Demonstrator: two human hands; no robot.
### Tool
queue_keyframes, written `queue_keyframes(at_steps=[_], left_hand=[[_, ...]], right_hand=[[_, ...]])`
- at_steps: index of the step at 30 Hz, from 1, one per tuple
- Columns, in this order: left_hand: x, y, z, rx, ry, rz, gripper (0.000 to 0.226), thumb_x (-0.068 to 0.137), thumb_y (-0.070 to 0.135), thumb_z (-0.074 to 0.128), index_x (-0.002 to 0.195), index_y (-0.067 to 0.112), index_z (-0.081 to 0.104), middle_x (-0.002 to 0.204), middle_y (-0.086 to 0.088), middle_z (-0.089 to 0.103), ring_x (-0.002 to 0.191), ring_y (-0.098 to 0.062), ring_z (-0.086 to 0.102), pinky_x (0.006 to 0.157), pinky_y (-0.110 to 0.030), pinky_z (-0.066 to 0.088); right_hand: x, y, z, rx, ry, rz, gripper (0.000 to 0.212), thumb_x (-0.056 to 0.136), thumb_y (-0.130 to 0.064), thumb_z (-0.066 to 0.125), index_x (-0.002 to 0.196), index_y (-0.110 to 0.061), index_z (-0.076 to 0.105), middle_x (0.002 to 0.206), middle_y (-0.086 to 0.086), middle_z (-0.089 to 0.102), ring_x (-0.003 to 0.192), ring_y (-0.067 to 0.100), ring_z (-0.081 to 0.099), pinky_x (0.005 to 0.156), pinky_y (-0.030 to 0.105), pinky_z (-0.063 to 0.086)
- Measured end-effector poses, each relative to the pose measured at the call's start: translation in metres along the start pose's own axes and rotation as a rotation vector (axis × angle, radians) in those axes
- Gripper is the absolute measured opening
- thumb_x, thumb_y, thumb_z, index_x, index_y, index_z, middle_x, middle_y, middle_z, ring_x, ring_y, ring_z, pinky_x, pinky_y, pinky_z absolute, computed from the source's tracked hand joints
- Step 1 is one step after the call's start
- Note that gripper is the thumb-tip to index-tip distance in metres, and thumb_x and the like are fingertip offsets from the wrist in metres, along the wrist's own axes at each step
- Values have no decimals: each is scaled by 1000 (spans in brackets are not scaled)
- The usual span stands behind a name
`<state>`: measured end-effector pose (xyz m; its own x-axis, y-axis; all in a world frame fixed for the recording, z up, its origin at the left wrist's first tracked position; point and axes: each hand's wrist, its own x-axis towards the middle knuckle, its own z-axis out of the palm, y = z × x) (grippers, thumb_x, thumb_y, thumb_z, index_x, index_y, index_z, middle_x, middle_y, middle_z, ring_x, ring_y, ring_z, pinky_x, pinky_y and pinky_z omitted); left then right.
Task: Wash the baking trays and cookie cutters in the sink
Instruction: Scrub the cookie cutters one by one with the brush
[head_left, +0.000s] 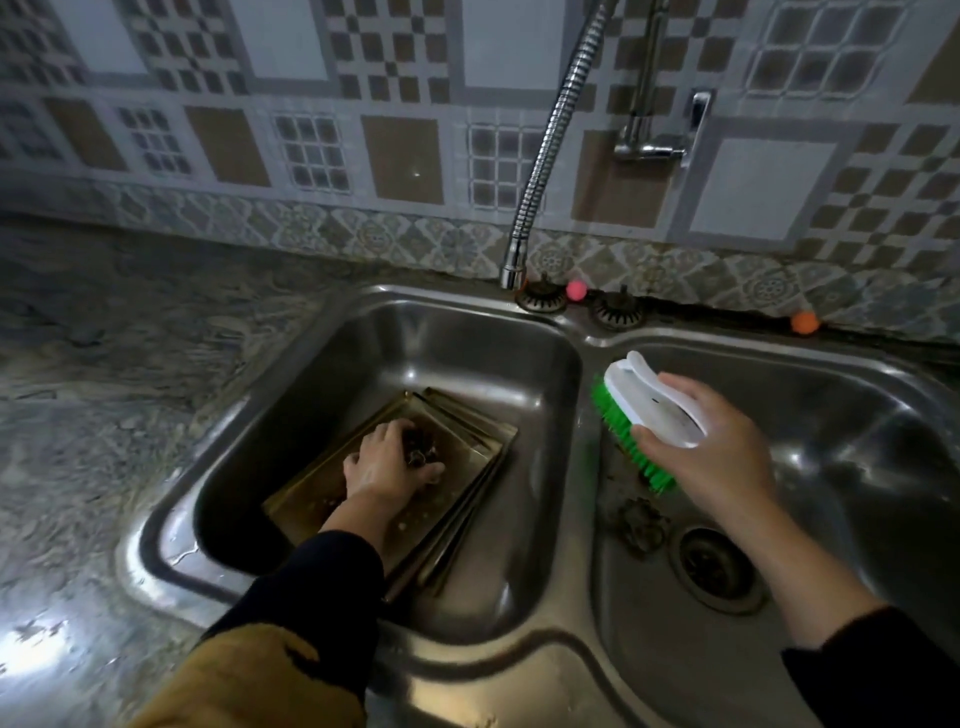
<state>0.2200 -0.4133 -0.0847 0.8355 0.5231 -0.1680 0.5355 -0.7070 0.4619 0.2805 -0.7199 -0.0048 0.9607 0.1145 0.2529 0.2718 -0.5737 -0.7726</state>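
Steel double sink (582, 332): left hand (387, 465) gripped small dark cutters (418, 454) on stacked trays (467, 452) in the left basin, while right hand (711, 441) clasped the brush (644, 410), best swung bristles-down onto them.

Glossy steel sink (519, 670), brassy metal trays (462, 441), white plastic brush (652, 405), green bristles

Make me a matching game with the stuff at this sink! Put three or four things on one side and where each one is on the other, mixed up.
Things:
1. scrubbing brush
2. baking trays
3. pink ball
4. drain strainer

Places:
A. stacked in the left basin
B. on the sink's back rim
C. in the right hand
D. floor of the right basin

Pairs: 1-C, 2-A, 3-B, 4-D
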Motion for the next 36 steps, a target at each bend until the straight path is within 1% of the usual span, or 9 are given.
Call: queue_keyframes(at_steps=[5, 10, 16, 21, 23, 26, 30, 32, 36], left_hand=[[3, 6, 2, -6, -14, 65, 78, 79, 48, 71, 144, 28, 32, 150, 2, 33, 142, -18, 25, 118, -46, 18], [-4, 38, 2, 1, 13, 210, 60, 85, 47, 65, 137, 30, 43, 146, 1, 40, 139, -19, 31, 115, -42, 25], [-15, 119, 19, -12, 57, 525, 34, 90, 45, 57, 120, 30, 59, 130, 6, 55, 123, -15, 48, 105, -36, 39], [-33, 198, 55, -32, 19, 735, 27, 89, 26, 60, 115, 20, 65, 120, -1, 60, 113, -21, 55, 97, -37, 45], [-41, 221, 79, -34, -79, 668, 30, 90, 20, 57, 119, 16, 62, 121, -5, 60, 111, -24, 57, 94, -37, 47], [-47, 238, 122, -74, -206, 385, 37, 90, 21, 56, 127, 16, 54, 124, -10, 59, 111, -30, 58, 92, -38, 49], [-51, 234, 180, 34, -376, 201, 70, 89, 19, 62, 148, 14, 25, 145, -14, 36, 134, -31, 39, 108, -37, 33], [-48, 227, 200, 94, -407, 149, 72, 92, 28, 59, 151, 17, 18, 150, -14, 30, 138, -31, 31, 112, -39, 25], [-43, 205, 215, 230, -345, 172, 49, 95, 34, 50, 139, 15, 41, 144, -14, 36, 130, -36, 39, 106, -44, 37]], right_hand=[[-3, 2, 0, 2, -3, 21, 55, 71, -16, 79, 123, -26, 61, 110, -18, 59, 98, 3, 55, 84, 17, 36], [-8, 7, -6, 1, -28, 26, 55, 73, -15, 77, 124, -27, 61, 110, -21, 57, 99, 0, 53, 81, 9, 33], [-6, 22, -32, -3, -11, 71, 55, 75, -16, 76, 126, -29, 59, 112, -20, 56, 99, -2, 49, 73, 9, 34], [-3, 51, -61, -29, 35, 144, 57, 76, -17, 75, 129, -27, 57, 123, -13, 59, 103, 3, 51, 86, 20, 38], [-4, 66, -67, -35, 52, 171, 58, 75, -16, 75, 129, -26, 57, 126, -9, 59, 108, 7, 53, 91, 24, 41], [-7, 86, -74, -25, 60, 223, 59, 75, -17, 76, 129, -28, 56, 126, -11, 58, 104, 3, 49, 89, 22, 41], [-8, 108, -78, -18, 61, 244, 58, 74, -19, 76, 128, -30, 57, 119, -16, 57, 102, 0, 49, 74, 1, 33], [-10, 117, -81, -14, 67, 245, 57, 74, -19, 76, 127, -30, 57, 115, -18, 56, 101, -1, 50, 70, -4, 32], [-16, 133, -84, -12, 63, 255, 58, 73, -20, 76, 128, -30, 57, 120, -16, 57, 105, 0, 50, 74, -3, 30]])
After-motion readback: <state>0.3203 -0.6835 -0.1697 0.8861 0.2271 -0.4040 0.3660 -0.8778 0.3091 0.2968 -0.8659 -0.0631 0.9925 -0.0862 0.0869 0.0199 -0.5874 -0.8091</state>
